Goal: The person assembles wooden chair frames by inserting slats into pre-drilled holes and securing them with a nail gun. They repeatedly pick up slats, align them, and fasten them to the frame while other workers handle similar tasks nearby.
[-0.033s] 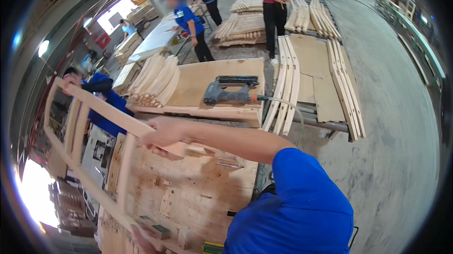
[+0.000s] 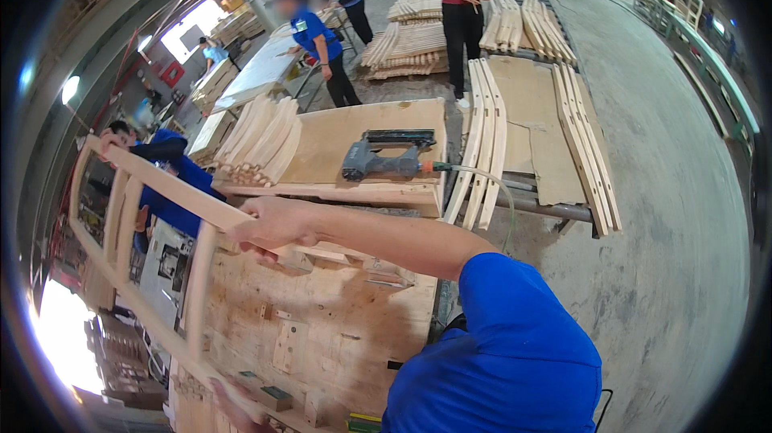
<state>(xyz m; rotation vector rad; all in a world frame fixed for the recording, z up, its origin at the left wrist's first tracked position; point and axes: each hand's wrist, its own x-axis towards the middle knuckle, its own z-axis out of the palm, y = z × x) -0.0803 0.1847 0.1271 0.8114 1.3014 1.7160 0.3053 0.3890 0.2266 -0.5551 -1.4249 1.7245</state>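
A pale wooden frame (image 2: pixel 173 186) with two long rails and several crosspieces is held up, tilted, at the left over the workbench. My right hand (image 2: pixel 277 226) is closed round the near end of its upper rail, with the arm stretched out. At the lower edge, my left hand (image 2: pixel 237 407) is blurred and partly cut off; it grips the near end of the lower rail. Beneath the frame, the plywood workbench (image 2: pixel 322 316) carries small wooden blocks (image 2: pixel 291 344) fixed to its top.
Beyond the bench, a grey nail gun (image 2: pixel 386 157) with an air hose lies on a board-topped stand, beside stacked curved slats (image 2: pixel 261 137). Long drilled wooden rails (image 2: pixel 486 143) rest on a rack at right. A co-worker in blue (image 2: pixel 173 180) is behind the frame's far end; others stand farther back.
The frame and my right hand have shifted slightly left. The co-worker's head behind the far end shows more now. Both my hands keep their hold.
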